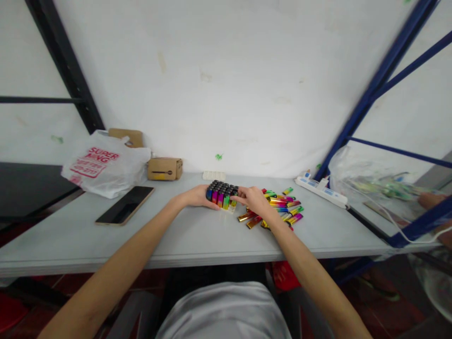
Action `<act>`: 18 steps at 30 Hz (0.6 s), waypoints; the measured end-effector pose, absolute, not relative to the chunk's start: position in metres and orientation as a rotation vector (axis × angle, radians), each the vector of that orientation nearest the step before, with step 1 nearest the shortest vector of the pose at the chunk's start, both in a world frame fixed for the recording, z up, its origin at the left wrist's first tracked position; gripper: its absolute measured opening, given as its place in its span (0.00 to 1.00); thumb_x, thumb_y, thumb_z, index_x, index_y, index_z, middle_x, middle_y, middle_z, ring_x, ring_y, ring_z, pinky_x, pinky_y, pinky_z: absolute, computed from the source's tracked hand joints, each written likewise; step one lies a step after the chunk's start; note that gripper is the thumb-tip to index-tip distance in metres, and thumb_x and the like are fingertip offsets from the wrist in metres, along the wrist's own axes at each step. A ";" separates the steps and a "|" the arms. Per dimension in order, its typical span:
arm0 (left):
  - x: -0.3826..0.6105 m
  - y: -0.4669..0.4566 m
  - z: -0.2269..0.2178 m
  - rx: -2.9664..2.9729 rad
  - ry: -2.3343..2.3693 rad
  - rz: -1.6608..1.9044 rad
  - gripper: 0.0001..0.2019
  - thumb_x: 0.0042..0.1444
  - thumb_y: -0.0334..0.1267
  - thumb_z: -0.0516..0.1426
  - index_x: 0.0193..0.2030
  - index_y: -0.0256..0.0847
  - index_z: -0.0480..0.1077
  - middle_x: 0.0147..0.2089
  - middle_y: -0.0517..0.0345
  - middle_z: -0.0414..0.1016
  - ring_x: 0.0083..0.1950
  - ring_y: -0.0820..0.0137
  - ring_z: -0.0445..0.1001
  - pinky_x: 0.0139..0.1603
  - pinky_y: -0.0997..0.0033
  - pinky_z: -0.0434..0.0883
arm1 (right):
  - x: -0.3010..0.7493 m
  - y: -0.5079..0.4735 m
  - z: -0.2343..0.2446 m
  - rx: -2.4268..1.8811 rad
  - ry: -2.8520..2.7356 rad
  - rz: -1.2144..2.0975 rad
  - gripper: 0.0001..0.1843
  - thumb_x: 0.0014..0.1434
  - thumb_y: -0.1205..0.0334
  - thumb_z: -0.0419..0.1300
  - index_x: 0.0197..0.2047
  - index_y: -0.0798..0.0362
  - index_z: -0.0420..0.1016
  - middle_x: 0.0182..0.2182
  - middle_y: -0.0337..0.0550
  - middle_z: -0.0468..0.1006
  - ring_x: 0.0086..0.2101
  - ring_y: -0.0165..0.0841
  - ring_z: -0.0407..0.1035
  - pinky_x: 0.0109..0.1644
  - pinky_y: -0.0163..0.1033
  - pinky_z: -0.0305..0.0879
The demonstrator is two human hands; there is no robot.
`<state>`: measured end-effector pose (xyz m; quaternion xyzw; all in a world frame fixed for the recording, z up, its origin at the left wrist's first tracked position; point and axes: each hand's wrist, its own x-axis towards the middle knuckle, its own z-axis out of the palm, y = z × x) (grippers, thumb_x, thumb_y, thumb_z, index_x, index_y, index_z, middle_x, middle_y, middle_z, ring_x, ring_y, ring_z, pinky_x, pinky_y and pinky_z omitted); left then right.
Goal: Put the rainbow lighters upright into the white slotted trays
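A clear tray (231, 209) on the table holds upright lighters (219, 197) in rows, with black tops and shiny purple, pink, green and yellow bodies. My left hand (199, 196) is closed around the left side of this block, thumb along its front. At the right end, my right hand (253, 197) has its thumb and fingers closed on a lighter at the tray's edge; the fingers partly hide it. Beside and partly behind my right wrist lies a loose pile of metallic coloured lighters (282, 205).
A pale empty tray (213, 175) lies by the wall. To the left are a phone (125, 205), a white plastic bag (106, 162) and a small cardboard box (165, 168). A power strip (322, 190) runs along the right, near a blue frame (367, 101). Another person's hand (429, 200) shows far right.
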<state>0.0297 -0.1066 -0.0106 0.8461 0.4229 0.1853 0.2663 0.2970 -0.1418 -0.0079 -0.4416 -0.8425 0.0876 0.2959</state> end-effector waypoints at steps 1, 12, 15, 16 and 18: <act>0.030 -0.106 -0.011 2.279 1.146 0.500 0.38 0.35 0.59 0.70 0.54 0.42 0.74 0.53 0.57 0.81 0.52 0.57 0.77 0.55 0.65 0.72 | 0.298 -0.142 -0.007 -1.166 -2.253 0.224 0.23 0.61 0.40 0.61 0.27 0.51 0.72 0.20 0.37 0.72 0.22 0.29 0.61 0.29 0.34 0.49; 0.029 -0.107 -0.009 2.264 1.146 0.494 0.39 0.36 0.60 0.70 0.54 0.43 0.72 0.54 0.57 0.80 0.54 0.56 0.76 0.57 0.63 0.71 | 0.382 -0.112 -0.011 -1.833 -1.879 -0.133 0.17 0.69 0.54 0.53 0.51 0.56 0.75 0.42 0.55 0.81 0.44 0.40 0.74 0.47 0.39 0.62; 0.029 -0.108 -0.009 2.266 1.165 0.503 0.39 0.35 0.60 0.70 0.54 0.43 0.72 0.54 0.56 0.80 0.54 0.55 0.76 0.57 0.62 0.72 | 0.394 -0.110 -0.020 -2.015 -1.936 -0.053 0.21 0.67 0.52 0.55 0.54 0.60 0.75 0.47 0.62 0.79 0.49 0.46 0.73 0.52 0.43 0.63; 0.029 -0.107 -0.009 2.264 1.168 0.504 0.39 0.35 0.60 0.70 0.55 0.44 0.72 0.54 0.56 0.80 0.54 0.55 0.76 0.57 0.62 0.72 | 0.395 -0.111 -0.021 -2.027 -1.973 -0.017 0.23 0.67 0.51 0.56 0.55 0.60 0.75 0.48 0.62 0.79 0.50 0.47 0.73 0.53 0.44 0.63; 0.029 -0.107 -0.010 2.258 1.158 0.504 0.39 0.36 0.60 0.69 0.55 0.44 0.72 0.54 0.56 0.80 0.54 0.55 0.77 0.57 0.62 0.72 | 0.393 -0.111 -0.022 -1.980 -2.055 0.024 0.24 0.66 0.51 0.56 0.56 0.60 0.75 0.49 0.62 0.79 0.50 0.47 0.73 0.54 0.45 0.64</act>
